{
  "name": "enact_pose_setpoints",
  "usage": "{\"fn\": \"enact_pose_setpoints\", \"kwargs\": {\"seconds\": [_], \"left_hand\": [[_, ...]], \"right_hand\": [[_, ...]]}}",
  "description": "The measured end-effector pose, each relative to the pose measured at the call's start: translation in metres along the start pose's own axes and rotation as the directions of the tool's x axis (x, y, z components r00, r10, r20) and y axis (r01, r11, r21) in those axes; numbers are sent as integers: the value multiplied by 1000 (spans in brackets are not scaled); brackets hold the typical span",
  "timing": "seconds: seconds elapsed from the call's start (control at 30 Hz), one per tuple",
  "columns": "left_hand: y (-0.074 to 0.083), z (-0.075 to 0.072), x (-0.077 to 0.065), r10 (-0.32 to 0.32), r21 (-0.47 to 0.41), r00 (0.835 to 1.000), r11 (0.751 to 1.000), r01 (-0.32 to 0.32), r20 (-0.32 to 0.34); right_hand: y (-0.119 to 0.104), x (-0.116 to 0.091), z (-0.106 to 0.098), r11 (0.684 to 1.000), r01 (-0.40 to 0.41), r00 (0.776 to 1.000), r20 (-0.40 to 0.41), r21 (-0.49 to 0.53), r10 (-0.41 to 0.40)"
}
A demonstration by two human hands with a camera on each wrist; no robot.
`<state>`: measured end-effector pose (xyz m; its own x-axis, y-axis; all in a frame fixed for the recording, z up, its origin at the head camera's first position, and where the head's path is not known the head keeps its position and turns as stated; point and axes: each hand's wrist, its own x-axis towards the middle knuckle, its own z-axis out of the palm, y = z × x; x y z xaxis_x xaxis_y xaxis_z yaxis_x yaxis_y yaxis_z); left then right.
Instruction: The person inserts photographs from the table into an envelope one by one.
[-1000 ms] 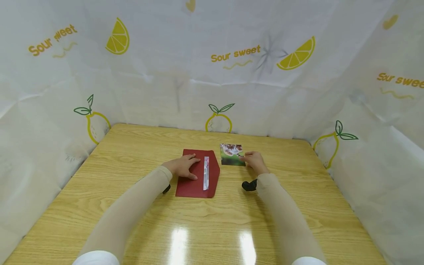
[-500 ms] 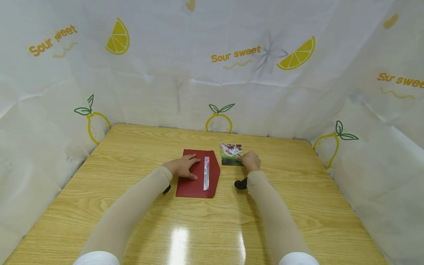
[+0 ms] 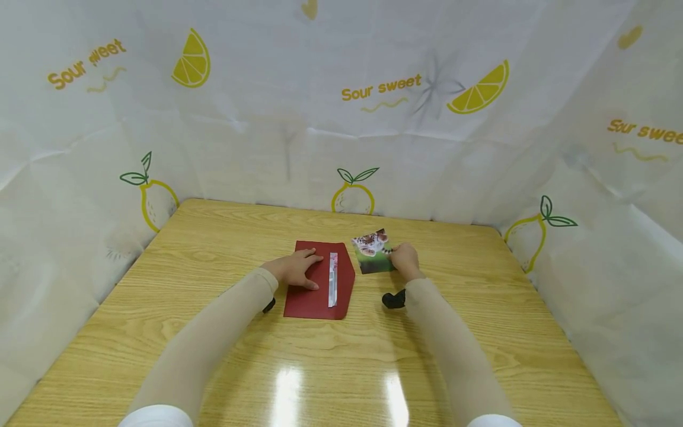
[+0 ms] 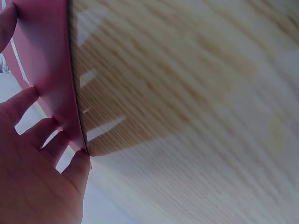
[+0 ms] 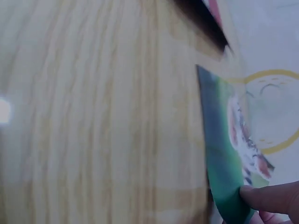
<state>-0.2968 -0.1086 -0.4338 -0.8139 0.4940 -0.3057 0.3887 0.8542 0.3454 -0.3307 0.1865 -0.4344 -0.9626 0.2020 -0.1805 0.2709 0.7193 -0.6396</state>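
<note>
A red envelope [image 3: 306, 302] lies on the table with its pointed flap toward the right. A narrow strip of printed cards or photos [image 3: 333, 279] shows at its opening. My left hand [image 3: 293, 268] rests on the envelope's left part, fingers spread; the left wrist view shows the fingertips [image 4: 29, 95] touching the red paper. To the right of the envelope, a photo card [image 3: 373, 252] with a tiger on green is tilted. My right hand [image 3: 405, 261] pinches its right edge, thumb [image 5: 266, 196] on top in the right wrist view. The other fingers are mostly hidden.
The wooden table [image 3: 336, 367] has glare spots near the front. White cloth [image 3: 256, 118] printed with lemons hangs behind and at both sides. A black wrist-worn piece [image 3: 393, 299] sticks out below the right hand.
My right hand first slid left onto the photo card, then took hold of its right edge. The card has turned and tilted off its earlier flat position. The left hand and envelope stayed put.
</note>
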Motion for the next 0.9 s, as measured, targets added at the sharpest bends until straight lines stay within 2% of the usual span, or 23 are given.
{"fn": "enact_pose_setpoints", "kwargs": {"seconds": [0.13,0.23,0.33,0.53,0.73,0.83,0.9], "left_hand": [[0,0,0,0,-2,1000,1000,0,1],[1,0,0,2,0,1000,1000,-2,1],[1,-1,0,4,2,1000,1000,-4,1],[1,-2,0,16,10,1000,1000,-16,-1],[1,-1,-2,8,-1,1000,1000,-8,-6],[1,-1,-1,3,-2,1000,1000,-3,-5],[1,-1,-1,-1,-4,1000,1000,1,-4]], "right_hand": [[-2,-7,-8,984,19,1000,-3,176,-19],[-4,-12,-17,947,41,999,6,320,-45],[-7,-16,-26,913,53,997,22,405,-68],[-11,-27,-37,857,49,994,61,512,-94],[-10,-41,-36,795,95,987,46,599,-153],[-9,-48,-32,789,131,982,29,600,-185],[-7,-53,-28,802,146,980,24,579,-196]]}}
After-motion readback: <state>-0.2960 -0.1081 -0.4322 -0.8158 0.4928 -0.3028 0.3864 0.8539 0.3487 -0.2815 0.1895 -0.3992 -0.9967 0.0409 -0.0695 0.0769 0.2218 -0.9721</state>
